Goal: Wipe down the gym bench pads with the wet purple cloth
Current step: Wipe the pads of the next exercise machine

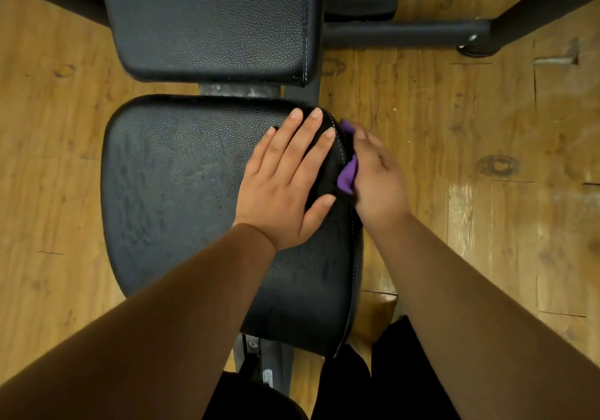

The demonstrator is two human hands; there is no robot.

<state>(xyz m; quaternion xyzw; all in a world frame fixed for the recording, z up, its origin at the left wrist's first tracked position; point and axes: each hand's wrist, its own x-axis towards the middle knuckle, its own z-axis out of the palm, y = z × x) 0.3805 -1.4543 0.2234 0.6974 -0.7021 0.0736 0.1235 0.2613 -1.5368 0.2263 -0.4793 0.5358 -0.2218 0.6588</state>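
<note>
On the right-hand edge of the seat pad (168,176), wiping is in progress. The right grip (376,179) holds the purple cloth (347,173) bunched against the pad's side wall, near the far corner. Its fingers appear curled round the cloth, though the fingertips are hidden behind the pad edge. Only two small folds of cloth show, between the hand and the stitched seam.

The left grip (285,179) lies flat on top of the same pad, fingers spread and straight, thumb towards the edge, holding nothing. Judgement: it is there to brace the pad and steady the person while the other hand rubs sideways against the wall.

The seat pad's top shows dull streaks and patches, which may be moisture; this cannot be confirmed. The back pad (207,20), beyond a worn metal bracket (237,90), looks evenly matt, and whether it has been wiped cannot be told.

The bench frame bar (406,32) and wooden floor (487,127) lie to the right. Judgement: the rest of the side wall, towards the person, is the likely next stretch.
</note>
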